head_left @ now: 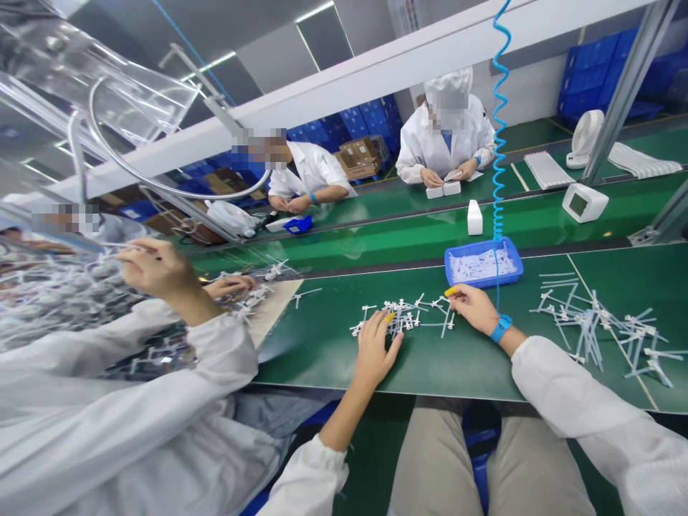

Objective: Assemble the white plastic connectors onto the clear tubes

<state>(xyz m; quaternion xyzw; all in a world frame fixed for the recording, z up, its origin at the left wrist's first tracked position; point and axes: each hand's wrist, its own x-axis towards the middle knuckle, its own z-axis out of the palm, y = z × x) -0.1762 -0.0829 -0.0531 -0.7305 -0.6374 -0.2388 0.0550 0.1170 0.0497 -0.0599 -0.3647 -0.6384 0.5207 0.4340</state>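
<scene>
Left hand (375, 350) spread over the white-headed strips (410, 319), I should keep them off the surface (317, 347)'s near edge; my right hand (476, 309)'s grip is unclear.

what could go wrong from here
The coiled blue cord runs down past the blue tray to the wristband on the right wrist, so a quick reach might snag the tray. The left hand is at a loose cluster of white-ended pieces; a sweep could scatter them. The right sleeve lies close to another loose pile and might brush it.
</scene>
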